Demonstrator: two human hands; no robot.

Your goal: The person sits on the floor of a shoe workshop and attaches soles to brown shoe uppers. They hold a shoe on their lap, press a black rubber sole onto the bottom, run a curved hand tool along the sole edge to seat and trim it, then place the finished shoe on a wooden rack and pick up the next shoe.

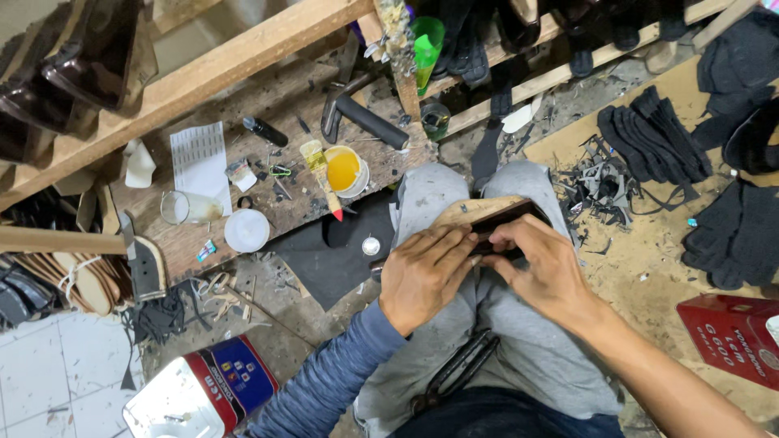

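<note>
Blue-grey ribbed long sleeve on left arm (324, 381), bare right forearm (649, 373), light grey trousers (519, 341)
</note>
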